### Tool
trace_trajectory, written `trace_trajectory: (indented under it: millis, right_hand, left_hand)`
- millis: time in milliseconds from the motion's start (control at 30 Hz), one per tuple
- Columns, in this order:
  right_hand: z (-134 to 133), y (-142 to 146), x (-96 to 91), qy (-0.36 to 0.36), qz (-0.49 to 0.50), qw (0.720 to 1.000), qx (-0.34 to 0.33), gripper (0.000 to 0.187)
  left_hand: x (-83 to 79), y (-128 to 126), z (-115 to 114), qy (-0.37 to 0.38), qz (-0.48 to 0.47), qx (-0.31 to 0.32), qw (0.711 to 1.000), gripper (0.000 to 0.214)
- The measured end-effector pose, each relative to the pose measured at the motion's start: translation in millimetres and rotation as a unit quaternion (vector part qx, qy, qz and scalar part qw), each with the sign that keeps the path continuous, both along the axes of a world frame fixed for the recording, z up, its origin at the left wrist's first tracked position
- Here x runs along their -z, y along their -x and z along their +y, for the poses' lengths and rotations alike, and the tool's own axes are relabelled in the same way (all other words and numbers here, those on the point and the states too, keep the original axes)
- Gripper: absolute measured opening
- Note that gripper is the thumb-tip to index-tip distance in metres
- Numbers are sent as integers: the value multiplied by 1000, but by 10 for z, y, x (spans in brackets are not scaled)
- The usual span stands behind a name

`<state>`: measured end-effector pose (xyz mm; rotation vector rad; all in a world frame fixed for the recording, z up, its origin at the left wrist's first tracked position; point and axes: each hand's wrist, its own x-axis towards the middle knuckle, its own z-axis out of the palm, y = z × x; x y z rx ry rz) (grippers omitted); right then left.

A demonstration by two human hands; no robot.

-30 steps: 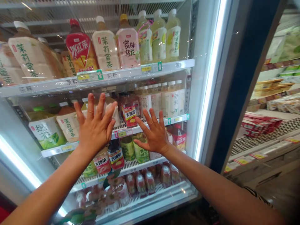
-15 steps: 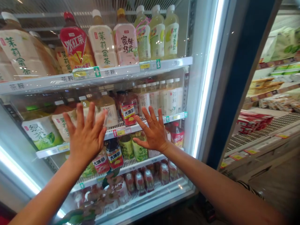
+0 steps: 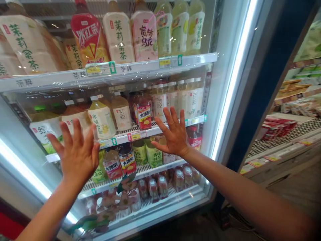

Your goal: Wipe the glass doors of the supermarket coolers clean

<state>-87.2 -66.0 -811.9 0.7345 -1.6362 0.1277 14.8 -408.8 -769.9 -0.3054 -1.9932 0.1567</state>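
Both my hands are held up, fingers spread, before a glass-fronted drinks fridge. My left hand [image 3: 76, 152] is at the left, overlapping the green tea bottle [image 3: 41, 129] on the second shelf; it holds nothing. Nearer the middle, my right hand [image 3: 173, 134] is also bare, partly hiding drinks on the second and third shelves. Whether either palm touches the glass I cannot tell. Between the hands stand a pale bottle with a green-lettered label [image 3: 101, 120], a white-labelled tea bottle [image 3: 121, 112] and a red-labelled iced tea bottle [image 3: 144, 113].
Large tea bottles [image 3: 119, 35] line the top shelf [image 3: 147, 65]. Small bottles [image 3: 153, 189] stand at the bottom. A bright light strip [image 3: 230, 80] runs along the fridge's right side, beside a dark frame [image 3: 272, 67]. Further right, a rack holds red packets [image 3: 279, 126].
My left hand has moved left and down, uncovering bottles on the second shelf. My right hand has shifted slightly right in the view, as has the fridge; both hands stay spread.
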Motion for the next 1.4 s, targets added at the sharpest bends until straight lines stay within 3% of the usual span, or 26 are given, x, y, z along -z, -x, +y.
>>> trace_trajectory:
  millis: [67, 100, 167, 267, 333, 367, 500, 533, 600, 733, 767, 833, 933, 1000, 1067, 1167, 1233, 1300, 1400]
  right_hand:
    - [-6, -5, 0, 2, -2, 1000, -2, 104]
    - [-10, -9, 0, 3, -3, 1000, -3, 104]
    - [-19, -17, -3, 3, -3, 1000, -2, 103]
    - [-34, -20, -6, 0, -2, 1000, 0, 102]
    - [-42, -19, -5, -2, 0, 1000, 2, 102]
    - [-45, -19, -4, -3, 1, 1000, 3, 101]
    - [-52, -31, -7, -3, 4, 1000, 5, 100]
    - [-54, -38, -11, -4, 6, 1000, 5, 100]
    - [-56, -53, -22, -6, 10, 1000, 5, 99]
    - [-60, -70, -44, -4, 15, 1000, 8, 99]
    - [-60, -71, -47, -4, 16, 1000, 8, 99]
    - [-59, -68, -48, -4, 18, 1000, 6, 99]
    - [-52, -62, -48, -1, 18, 1000, 2, 100]
    - [-46, -65, -53, 0, 16, 1000, -3, 101]
    - [-39, -75, -65, 0, 17, 1000, -7, 100]
    - [-30, -96, -90, 1, 22, 1000, -10, 98]
    - [-23, -103, -103, 1, 19, 1000, -13, 98]
    - [-14, -107, -107, 2, 13, 1000, -15, 98]
    - [17, -141, -100, 2, 0, 1000, -21, 100]
  left_hand:
    - [242, -45, -115, 41, -26, 7, 999, 76]
    - [249, -59, -176, 50, -31, 7, 998, 76]
    - [22, -72, -282, 30, -13, -1, 999, 75]
    - [-507, -72, -357, -45, 33, -24, 998, 69]
    - [-584, -76, -355, -63, 37, -31, 997, 68]
    - [-492, -84, -349, -56, 32, -32, 997, 69]
    - [257, -137, -361, 27, -6, -24, 999, 78]
    - [363, -139, -370, 43, -7, -17, 999, 79]
    - [315, -113, -363, 55, -2, -7, 998, 78]
    - [-340, -3, -148, -6, 29, -28, 999, 75]
    - [-424, 23, -59, -17, 36, -34, 999, 75]
    - [-345, 59, 129, 4, 47, -30, 998, 76]
    - [124, 82, 354, 128, 49, 19, 990, 79]
    - [234, 123, 450, 191, 44, 42, 980, 78]
    - [-42, 213, 539, 188, 56, 43, 980, 75]
    - [-854, 384, 740, 106, 107, 35, 988, 71]
    - [-1191, 447, 911, 74, 123, 35, 989, 67]
    - [-1145, 443, 1057, 98, 122, 42, 987, 68]
    - [-707, 376, 1141, 208, 94, 63, 972, 72]
